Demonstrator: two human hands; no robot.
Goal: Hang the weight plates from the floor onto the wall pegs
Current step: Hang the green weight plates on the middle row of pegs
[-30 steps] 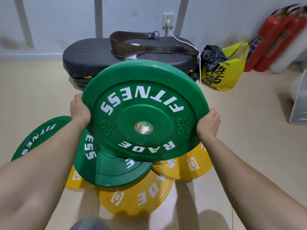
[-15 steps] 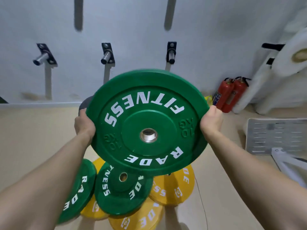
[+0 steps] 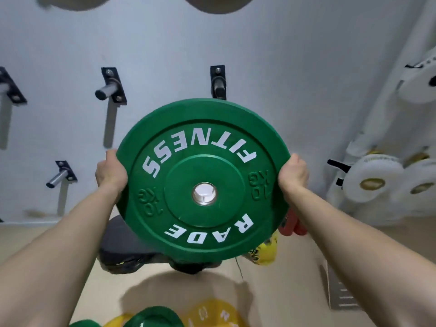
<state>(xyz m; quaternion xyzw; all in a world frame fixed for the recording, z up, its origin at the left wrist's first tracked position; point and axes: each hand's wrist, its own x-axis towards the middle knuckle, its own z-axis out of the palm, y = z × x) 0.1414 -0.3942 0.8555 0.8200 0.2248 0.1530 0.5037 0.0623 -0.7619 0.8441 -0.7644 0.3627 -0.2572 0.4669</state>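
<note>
I hold a green 10 kg weight plate (image 3: 203, 161) up in front of the wall, its face toward me. My left hand (image 3: 111, 169) grips its left rim and my right hand (image 3: 293, 174) grips its right rim. A wall peg (image 3: 219, 84) juts out just above the plate's top edge. More pegs sit to the left: one upper (image 3: 107, 90), one lower (image 3: 59, 179), one at the frame's left edge (image 3: 4, 87). Green plates (image 3: 153, 318) and yellow plates (image 3: 212, 312) lie on the floor at the bottom of the view.
A dark padded bench (image 3: 122, 249) stands on the floor under the held plate. A yellow bag (image 3: 265, 253) and red extinguishers (image 3: 293, 226) lie behind its right side. White round pads (image 3: 375, 180) stack at the right wall, and a white slatted panel (image 3: 342, 296) lies on the floor.
The plate has risen higher and closer to the wall, its top edge now just below the peg. My view tilted up, so the floor plates slid to the bottom edge.
</note>
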